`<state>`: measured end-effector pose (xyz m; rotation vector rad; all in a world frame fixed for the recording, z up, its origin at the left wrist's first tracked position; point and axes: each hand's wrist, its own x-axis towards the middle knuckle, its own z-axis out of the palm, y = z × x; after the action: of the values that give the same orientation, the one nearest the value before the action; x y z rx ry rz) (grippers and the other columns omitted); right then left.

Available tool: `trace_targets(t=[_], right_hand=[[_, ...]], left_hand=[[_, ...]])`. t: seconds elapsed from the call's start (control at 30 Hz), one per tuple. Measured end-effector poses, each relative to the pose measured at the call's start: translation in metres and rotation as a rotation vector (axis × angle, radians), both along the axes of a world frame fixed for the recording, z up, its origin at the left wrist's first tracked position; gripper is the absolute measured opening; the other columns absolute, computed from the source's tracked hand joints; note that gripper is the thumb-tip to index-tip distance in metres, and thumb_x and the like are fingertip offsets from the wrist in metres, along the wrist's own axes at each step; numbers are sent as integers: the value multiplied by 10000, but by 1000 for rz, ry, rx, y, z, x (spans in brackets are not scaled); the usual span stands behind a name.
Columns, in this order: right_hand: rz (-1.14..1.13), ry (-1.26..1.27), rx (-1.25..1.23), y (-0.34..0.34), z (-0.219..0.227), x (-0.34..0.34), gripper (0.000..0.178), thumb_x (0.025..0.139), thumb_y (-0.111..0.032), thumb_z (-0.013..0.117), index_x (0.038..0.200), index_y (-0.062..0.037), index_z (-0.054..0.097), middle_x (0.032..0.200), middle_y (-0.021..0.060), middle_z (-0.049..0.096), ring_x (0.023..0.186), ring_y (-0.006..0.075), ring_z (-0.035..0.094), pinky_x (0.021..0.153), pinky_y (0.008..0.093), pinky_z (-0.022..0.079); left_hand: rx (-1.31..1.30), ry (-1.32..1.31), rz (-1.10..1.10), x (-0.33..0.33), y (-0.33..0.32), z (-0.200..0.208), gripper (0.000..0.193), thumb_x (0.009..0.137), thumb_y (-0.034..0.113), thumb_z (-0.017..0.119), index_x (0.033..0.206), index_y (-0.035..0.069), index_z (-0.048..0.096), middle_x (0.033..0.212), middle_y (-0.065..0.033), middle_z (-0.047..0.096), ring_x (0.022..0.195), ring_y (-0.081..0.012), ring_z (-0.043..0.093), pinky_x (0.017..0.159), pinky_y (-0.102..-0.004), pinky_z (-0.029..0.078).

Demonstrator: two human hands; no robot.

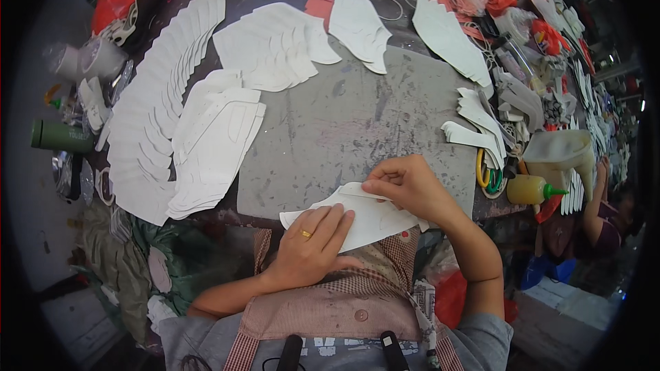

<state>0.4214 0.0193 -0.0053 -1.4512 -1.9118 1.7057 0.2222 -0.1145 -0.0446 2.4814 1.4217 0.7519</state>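
Observation:
At the near edge of the worktable lies a curved white shoe-upper piece (375,223), partly hanging over my lap. My left hand (309,244), a ring on one finger, lies with fingers stretched flat over its left part. Along the upper edge of the piece, my right hand (412,185) pinches a narrow white strip (359,191) between thumb and fingertips. Whether the strip is separate or a folded edge of the piece, I cannot tell. Beneath and beyond both hands spreads a stained grey mat (330,124).
Left of the mat, similar white pieces fan out in a long overlapping row (148,110) and a stack (216,144). More cut pieces (450,34) lie at the back right. A yellow bottle with green nozzle (529,190) and scissors (487,172) sit right; a green flask (62,135) stands left.

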Motion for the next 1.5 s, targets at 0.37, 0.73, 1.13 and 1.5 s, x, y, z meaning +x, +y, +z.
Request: trace_targets(t=[0.37, 0.73, 1.13, 1.5], right_hand=[[-20, -48, -94, 2, 3, -5, 176, 900, -135, 723, 892, 41, 717, 634, 11, 643, 506, 26, 481, 441, 225, 363], [-42, -55, -110, 3, 5, -7, 175, 894, -125, 731, 892, 49, 716, 655, 15, 658, 526, 34, 510, 452, 221, 386], [-222, -60, -31, -1, 6, 56, 190, 854, -131, 779, 780, 24, 698, 609, -10, 622, 532, 22, 523, 468, 198, 379], [-158, -80, 203, -13, -6, 57, 181, 827, -136, 787, 828, 30, 715, 647, 42, 656, 581, 68, 578, 532, 242, 462]], left_hand=[[-43, -1, 7, 0, 1, -7, 686, 811, 579, 626, 1134, -26, 632, 1446, -197, 514, 1136, -267, 525, 952, -368, 462], [1, 81, 38, 4, -2, -10, 747, 789, 643, 601, 1182, 8, 578, 1454, -235, 494, 1147, -272, 512, 977, -359, 429], [-106, 144, 22, 14, 4, 11, 947, 647, 754, 666, 1189, -17, 585, 1465, -297, 441, 1090, -388, 509, 916, -476, 460], [-191, 306, 64, 31, 20, 31, 1008, 702, 704, 624, 1390, -25, 518, 1296, -218, 564, 1001, -294, 519, 855, -408, 439]])
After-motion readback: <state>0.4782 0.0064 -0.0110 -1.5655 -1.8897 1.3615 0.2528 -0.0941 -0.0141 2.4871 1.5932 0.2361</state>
